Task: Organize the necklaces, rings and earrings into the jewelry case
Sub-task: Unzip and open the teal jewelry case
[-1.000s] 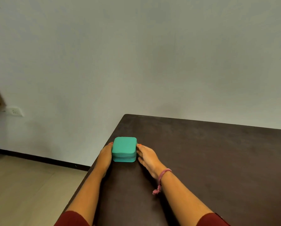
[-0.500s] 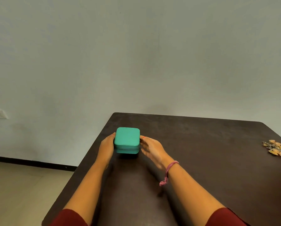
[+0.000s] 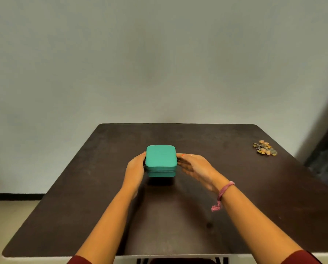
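Observation:
A closed teal jewelry case (image 3: 161, 156) with rounded corners is held between my two hands just above the dark table (image 3: 235, 197), casting a shadow under it. My left hand (image 3: 134, 169) presses flat against the case's left side, thumb along the upper edge; its fingers are hidden. My right hand (image 3: 194, 166) touches the case's right side with straight fingers; a pink thread band sits on that wrist. A small heap of jewelry (image 3: 265, 148), gold and dark pieces tangled together, lies at the table's far right, well away from both hands.
The table's left edge drops to a beige floor (image 3: 11, 216). A plain grey wall (image 3: 159, 63) stands just behind the far edge. A dark opening (image 3: 327, 149) shows at the right, beyond the table's corner.
Both hands have carried the case from the table's left edge toward its middle, slightly lifted. The view swung right, bringing the jewelry heap fully into sight.

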`<state>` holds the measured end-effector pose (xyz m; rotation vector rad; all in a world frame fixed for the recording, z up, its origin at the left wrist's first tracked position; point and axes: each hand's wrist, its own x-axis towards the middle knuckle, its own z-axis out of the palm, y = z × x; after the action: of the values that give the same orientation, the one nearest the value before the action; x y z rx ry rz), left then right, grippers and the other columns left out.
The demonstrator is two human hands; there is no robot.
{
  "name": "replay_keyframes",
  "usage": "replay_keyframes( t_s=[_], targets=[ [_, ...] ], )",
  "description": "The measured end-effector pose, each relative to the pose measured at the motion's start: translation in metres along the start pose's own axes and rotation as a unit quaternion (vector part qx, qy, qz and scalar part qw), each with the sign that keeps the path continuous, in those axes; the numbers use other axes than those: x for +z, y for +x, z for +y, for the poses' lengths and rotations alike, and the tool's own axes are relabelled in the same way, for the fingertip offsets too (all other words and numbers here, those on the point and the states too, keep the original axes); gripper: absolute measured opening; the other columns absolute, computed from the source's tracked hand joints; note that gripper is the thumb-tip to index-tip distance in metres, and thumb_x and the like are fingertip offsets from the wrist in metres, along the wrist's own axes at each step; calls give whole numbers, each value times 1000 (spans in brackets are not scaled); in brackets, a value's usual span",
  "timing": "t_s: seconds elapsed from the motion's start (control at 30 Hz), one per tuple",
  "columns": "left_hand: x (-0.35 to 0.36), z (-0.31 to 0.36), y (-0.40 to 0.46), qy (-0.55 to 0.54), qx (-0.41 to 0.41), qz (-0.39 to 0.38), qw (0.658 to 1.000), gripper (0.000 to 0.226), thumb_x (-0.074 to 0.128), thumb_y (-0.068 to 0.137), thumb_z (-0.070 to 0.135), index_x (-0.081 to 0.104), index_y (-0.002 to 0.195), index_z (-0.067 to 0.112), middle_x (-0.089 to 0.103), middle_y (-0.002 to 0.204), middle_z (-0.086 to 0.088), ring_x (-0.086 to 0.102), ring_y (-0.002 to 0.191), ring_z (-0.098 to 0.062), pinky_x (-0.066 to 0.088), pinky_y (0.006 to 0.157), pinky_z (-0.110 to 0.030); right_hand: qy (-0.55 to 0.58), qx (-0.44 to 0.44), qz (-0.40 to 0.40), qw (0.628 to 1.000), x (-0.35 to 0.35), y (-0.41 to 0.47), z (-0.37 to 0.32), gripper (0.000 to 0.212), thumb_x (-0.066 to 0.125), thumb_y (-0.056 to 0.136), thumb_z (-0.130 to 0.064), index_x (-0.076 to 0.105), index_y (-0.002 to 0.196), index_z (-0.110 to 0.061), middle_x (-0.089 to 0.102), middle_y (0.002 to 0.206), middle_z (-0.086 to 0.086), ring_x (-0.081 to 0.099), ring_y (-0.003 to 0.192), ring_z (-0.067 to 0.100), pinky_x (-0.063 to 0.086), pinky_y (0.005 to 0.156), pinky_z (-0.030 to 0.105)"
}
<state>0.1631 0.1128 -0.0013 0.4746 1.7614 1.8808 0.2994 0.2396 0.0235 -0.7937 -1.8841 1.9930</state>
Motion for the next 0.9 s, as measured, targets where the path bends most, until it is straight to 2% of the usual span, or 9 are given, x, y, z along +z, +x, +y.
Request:
replay_keyframes(
  t_s=[0.1,0.33,0.47,0.57,0.67,0.7,0.77,0.83,0.9],
  targets=[
    [22,-10,-17,-26,-20,-21,999,24,47,97,26,67,86,35,71,91,16,64,95,-6,50,88,-30,-5,3,12,1000,-25,-21,9,33,39,102,-22,57,128,-16,66,115,-11,59,110,4,43,102,24],
    [54,-32,-54,-12,-43,-53,998,24,48,96,30,70,92,36,72,99,16,65,100,-3,49,92,-31,-16,29,40,999,-65,-61,36,32,40,102,-24,58,128,-17,65,120,-9,60,111,4,44,102,26],
    [62,-43,-70,-6,-55,-62,997,23,47,97,32,69,98,37,71,98,19,62,100,-1,48,90,-28,-24,44,44,998,-77,-76,49,32,39,102,-24,56,129,-18,63,123,-8,60,112,6,44,100,26],
    [66,-49,-79,5,-52,-74,996,26,47,97,32,69,82,38,71,84,24,62,91,3,48,84,-25,-23,52,44,997,-83,-83,56,32,38,102,-23,57,128,-19,63,122,-8,60,111,7,44,99,27],
    [67,-54,-82,25,-60,-76,995,26,47,97,33,66,81,40,70,83,27,59,93,3,47,90,-29,-13,51,37,998,-86,-84,62,30,38,102,-22,58,124,-19,65,114,-12,62,105,4,45,96,24],
    [66,-55,-82,25,-56,-78,995,23,47,97,34,65,84,41,69,88,26,58,96,2,46,91,-29,-19,48,36,998,-88,-82,64,30,38,102,-22,59,124,-20,65,114,-12,62,106,4,45,96,24],
    [61,-60,-77,48,-39,-85,995,18,49,92,43,62,104,42,64,115,19,55,111,-2,42,102,-32,-42,35,46,997,-91,-78,65,28,41,102,-22,60,122,-21,65,118,-9,63,107,7,48,95,25],
    [56,-64,-71,101,-10,-106,989,54,53,87,51,44,137,32,45,142,11,44,128,-7,33,112,-34,-69,16,70,995,-94,-70,63,26,43,101,-17,60,120,-22,63,121,-5,64,106,11,51,88,25],
    [53,-61,-67,160,22,-153,975,82,59,85,53,18,150,26,27,150,12,32,134,-5,27,112,-28,-104,-1,78,992,-94,-58,60,30,39,101,-11,57,119,-25,61,124,-3,63,106,12,52,85,23]
  ],
)
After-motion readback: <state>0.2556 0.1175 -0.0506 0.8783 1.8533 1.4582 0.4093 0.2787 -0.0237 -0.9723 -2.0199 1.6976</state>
